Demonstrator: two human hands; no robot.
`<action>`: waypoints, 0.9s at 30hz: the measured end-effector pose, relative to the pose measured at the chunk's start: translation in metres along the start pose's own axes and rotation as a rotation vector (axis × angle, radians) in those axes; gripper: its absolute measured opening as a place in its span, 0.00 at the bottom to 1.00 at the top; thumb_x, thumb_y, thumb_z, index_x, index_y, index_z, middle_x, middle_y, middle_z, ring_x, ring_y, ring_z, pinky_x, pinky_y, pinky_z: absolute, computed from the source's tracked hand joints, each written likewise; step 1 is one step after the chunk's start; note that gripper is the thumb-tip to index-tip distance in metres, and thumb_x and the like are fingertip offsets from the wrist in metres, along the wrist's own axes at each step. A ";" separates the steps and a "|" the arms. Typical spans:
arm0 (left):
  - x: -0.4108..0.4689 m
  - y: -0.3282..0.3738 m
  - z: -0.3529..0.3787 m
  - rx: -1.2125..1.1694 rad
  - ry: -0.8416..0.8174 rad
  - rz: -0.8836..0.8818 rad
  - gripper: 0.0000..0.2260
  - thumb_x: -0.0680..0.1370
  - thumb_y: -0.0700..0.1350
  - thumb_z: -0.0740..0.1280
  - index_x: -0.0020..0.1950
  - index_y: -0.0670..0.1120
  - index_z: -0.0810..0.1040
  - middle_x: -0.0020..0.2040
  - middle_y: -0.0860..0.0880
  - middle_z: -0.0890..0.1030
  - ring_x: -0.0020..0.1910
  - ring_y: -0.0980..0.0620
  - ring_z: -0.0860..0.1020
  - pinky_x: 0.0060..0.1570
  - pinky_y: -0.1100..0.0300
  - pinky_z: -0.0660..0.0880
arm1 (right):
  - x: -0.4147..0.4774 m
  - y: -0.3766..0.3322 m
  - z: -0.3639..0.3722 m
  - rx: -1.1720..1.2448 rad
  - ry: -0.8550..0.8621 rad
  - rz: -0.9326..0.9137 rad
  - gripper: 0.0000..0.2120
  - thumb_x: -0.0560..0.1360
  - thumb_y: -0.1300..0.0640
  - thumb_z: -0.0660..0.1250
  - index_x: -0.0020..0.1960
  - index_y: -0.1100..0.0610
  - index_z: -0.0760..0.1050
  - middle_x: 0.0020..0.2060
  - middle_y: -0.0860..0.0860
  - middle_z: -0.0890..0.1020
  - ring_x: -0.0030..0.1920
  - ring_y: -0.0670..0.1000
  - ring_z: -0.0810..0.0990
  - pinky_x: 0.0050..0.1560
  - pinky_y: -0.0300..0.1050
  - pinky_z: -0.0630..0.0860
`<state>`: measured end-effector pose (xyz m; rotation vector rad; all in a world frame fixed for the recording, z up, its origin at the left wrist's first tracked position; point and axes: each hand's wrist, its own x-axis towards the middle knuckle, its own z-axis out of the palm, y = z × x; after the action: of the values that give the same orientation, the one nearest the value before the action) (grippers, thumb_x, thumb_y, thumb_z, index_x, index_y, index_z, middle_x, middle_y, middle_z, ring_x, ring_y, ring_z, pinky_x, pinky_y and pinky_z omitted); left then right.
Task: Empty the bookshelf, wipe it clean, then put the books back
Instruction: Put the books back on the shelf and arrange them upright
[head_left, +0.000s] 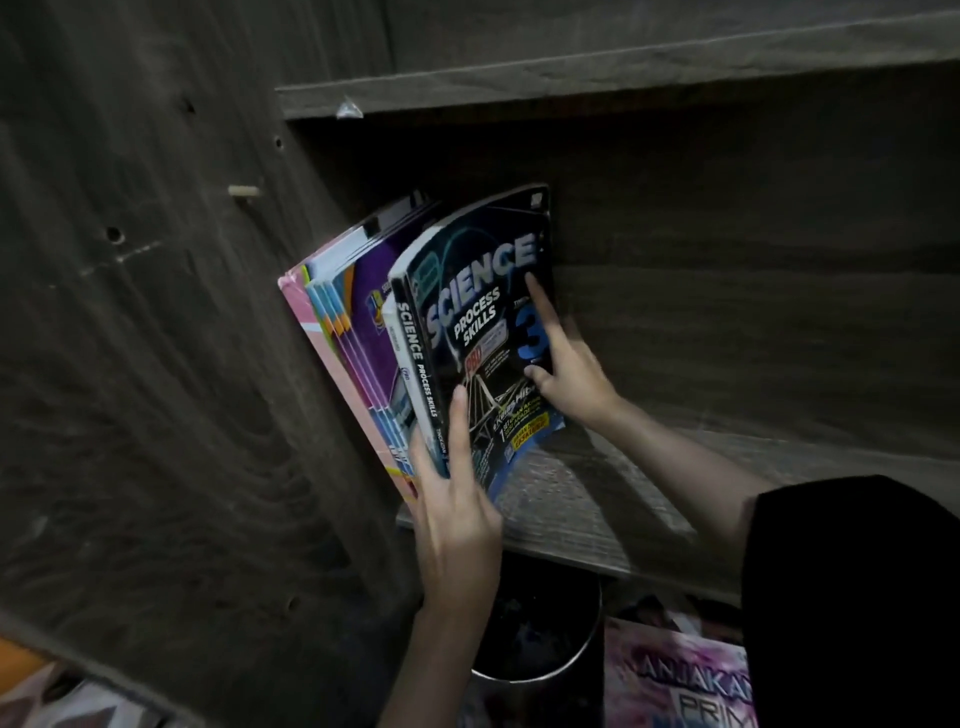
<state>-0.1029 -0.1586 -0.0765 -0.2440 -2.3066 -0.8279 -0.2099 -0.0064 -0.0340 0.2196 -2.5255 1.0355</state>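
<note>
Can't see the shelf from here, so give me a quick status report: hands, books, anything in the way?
Left hand and right hand both on the Science book. Books leaning against the shelf's left wall. Shelf board bare to the right.

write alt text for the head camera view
Two bare hands steady a dark Science Process Skills book against a leaning row of colourful books at the left end of a wooden shelf: left hand at the spine, right hand on the cover.

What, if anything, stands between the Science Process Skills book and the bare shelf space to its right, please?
Only the right hand, pressed against the Science Process Skills book cover. Beyond it the shelf board looks bare; the left hand grips the book's lower spine.
</note>
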 end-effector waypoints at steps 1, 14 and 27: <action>-0.004 0.000 0.000 0.042 0.054 0.046 0.44 0.71 0.27 0.60 0.77 0.61 0.47 0.68 0.37 0.65 0.48 0.39 0.76 0.35 0.57 0.70 | -0.002 0.002 0.001 -0.026 -0.003 0.024 0.48 0.76 0.63 0.66 0.71 0.30 0.35 0.74 0.60 0.59 0.60 0.63 0.75 0.54 0.51 0.76; -0.022 -0.030 0.030 0.258 0.171 -0.152 0.32 0.81 0.47 0.58 0.76 0.35 0.43 0.75 0.31 0.53 0.74 0.33 0.52 0.70 0.37 0.59 | -0.048 0.024 0.075 0.140 -0.337 0.379 0.28 0.79 0.42 0.57 0.76 0.38 0.50 0.72 0.56 0.68 0.71 0.57 0.66 0.68 0.49 0.65; -0.039 0.029 0.009 -0.020 0.022 0.120 0.24 0.73 0.35 0.60 0.71 0.41 0.69 0.72 0.37 0.64 0.72 0.40 0.60 0.74 0.52 0.54 | -0.112 0.013 0.025 0.326 -0.021 0.310 0.16 0.76 0.64 0.64 0.62 0.53 0.77 0.48 0.54 0.82 0.48 0.53 0.80 0.54 0.45 0.75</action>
<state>-0.0676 -0.1283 -0.0924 -0.3771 -2.2400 -0.7898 -0.1193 -0.0149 -0.1056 -0.0763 -2.4453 1.5723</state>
